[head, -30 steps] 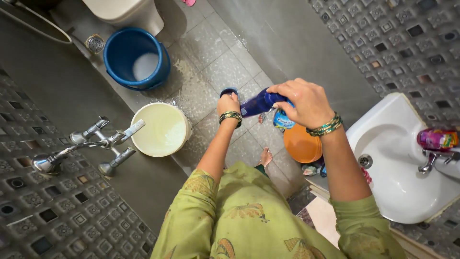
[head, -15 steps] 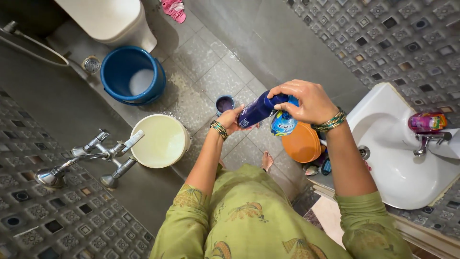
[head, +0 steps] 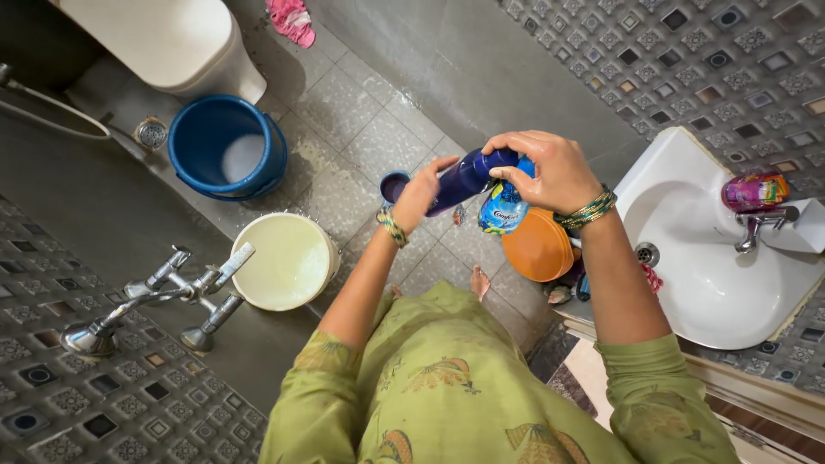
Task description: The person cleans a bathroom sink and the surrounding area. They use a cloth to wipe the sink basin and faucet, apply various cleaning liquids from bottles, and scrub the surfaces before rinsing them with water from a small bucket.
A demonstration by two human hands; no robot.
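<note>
— Head view: where do we have the blue bottle (head: 464, 179)?

— Tilted above the tiled floor (head: 361, 129), our right hand (head: 550, 172) clamped round its body — our left hand (head: 421, 193) closed at its neck, holding the blue cap (head: 394, 185).

— Nearby?

— White bucket (head: 288, 262), blue bucket (head: 228, 148), sink (head: 713, 283).

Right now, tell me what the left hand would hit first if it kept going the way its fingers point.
The left hand points at the blue bottle and already appears to touch it beside the small blue cap; depth is uncertain.
</note>
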